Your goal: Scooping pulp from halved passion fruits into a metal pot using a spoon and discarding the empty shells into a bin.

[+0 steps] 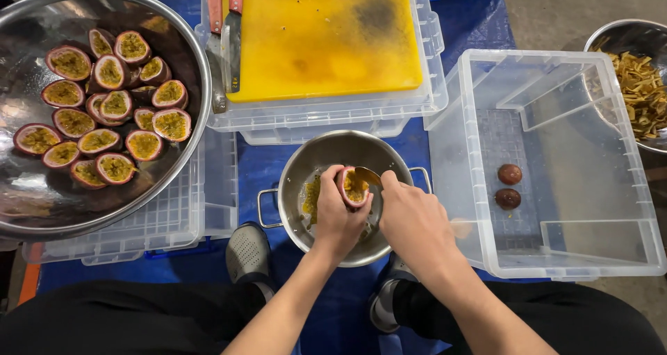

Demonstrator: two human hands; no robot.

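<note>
A: Centre of the frame, low: what is the left hand (338, 219) doing?

B: Forearm rising from the bottom edge, wrist bent inward; fingers curled closed around a halved passion fruit (353, 187), cut face tilted toward the other hand, above the steel pot (313, 162).

A: And the right hand (413, 219)?

B: Knuckles up, fingers folded shut on a spoon (367, 176); its bowl touches the yellow pulp of the half.

A: Surroundings?

B: Upper left: large steel bowl (21, 98) of cut passion fruit halves (111, 108). Top centre: yellow cutting board (323, 35) on a clear crate (326, 119), knives (226, 28) along its left edge. Right: clear bin (556, 70) holding two whole passion fruits (508, 186). Far upper right: bowl of dried peel strips (643, 91).
</note>
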